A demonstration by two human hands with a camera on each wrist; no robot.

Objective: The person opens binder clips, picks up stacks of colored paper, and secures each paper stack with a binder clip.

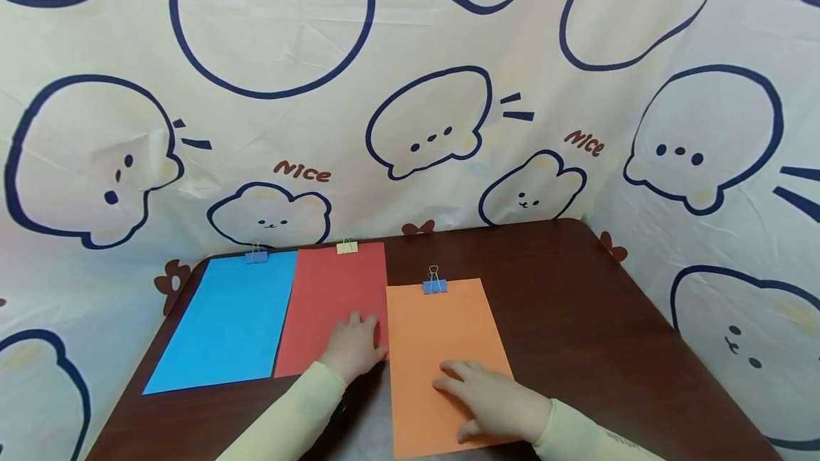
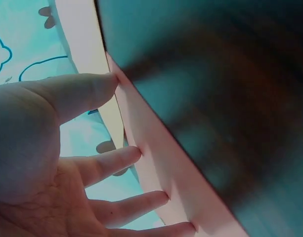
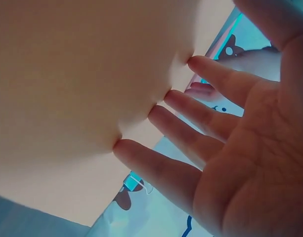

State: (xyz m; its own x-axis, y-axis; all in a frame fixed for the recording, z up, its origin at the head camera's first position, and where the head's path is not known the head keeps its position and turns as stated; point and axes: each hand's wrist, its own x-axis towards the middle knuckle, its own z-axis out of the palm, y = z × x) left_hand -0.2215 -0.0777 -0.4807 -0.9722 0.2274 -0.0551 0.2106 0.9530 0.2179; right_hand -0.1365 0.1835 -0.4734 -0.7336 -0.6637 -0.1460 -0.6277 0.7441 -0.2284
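Note:
An orange sheet of paper (image 1: 442,333) lies at the front middle of the dark wooden table, with a blue binder clip (image 1: 435,287) at its top edge. My right hand (image 1: 490,397) rests on its lower part, fingers spread. In the right wrist view, the fingertips press on the orange surface. My left hand (image 1: 354,347) touches the lower right part of a red sheet (image 1: 333,297), beside the orange sheet's left edge. The left wrist view shows the left fingers (image 2: 151,200) spread, tips on the red paper, the thumb near its edge. A pale yellow binder clip (image 1: 347,247) sits on the red sheet's top.
To the left of the red sheet lies a blue sheet (image 1: 230,319), also with a blue binder clip (image 1: 256,257) at the top. The dark table (image 1: 576,319) extends to the right. Behind and at both sides hangs a white cloth (image 1: 410,41) printed with cartoon outlines.

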